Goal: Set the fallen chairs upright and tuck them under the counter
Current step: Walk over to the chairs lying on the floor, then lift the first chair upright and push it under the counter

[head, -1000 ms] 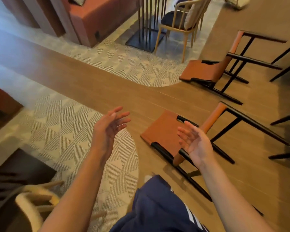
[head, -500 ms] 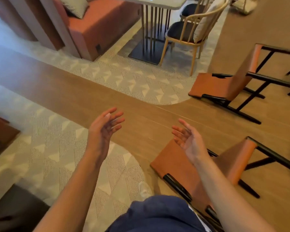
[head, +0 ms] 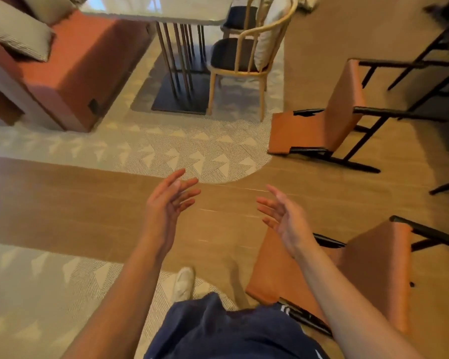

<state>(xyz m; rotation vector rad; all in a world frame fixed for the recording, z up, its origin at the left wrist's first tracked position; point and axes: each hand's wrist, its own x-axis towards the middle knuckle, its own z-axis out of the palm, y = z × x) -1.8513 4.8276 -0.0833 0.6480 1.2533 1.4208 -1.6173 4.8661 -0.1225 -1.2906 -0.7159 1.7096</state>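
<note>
Two orange-leather chairs with black metal frames lie tipped over on the wooden floor. The near fallen chair (head: 373,265) lies at the lower right, partly behind my right forearm. The far fallen chair (head: 319,125) lies at the upper right, its legs pointing right. My left hand (head: 166,203) and my right hand (head: 283,218) are both raised in front of me with fingers spread, palms facing each other, holding nothing. My right hand hovers above the near chair's backrest without touching it.
A wooden armchair (head: 241,58) with a cushion stands at a pale dining table (head: 156,9) further ahead. An orange bench (head: 70,71) sits at the upper left. Patterned carpet (head: 182,149) borders the wood floor. My shoe (head: 183,282) shows below.
The view has tilted up and moved forward: both fallen chairs slid lower and right in the frame, the table and bench came into view. My hands stay spread and hold nothing.
</note>
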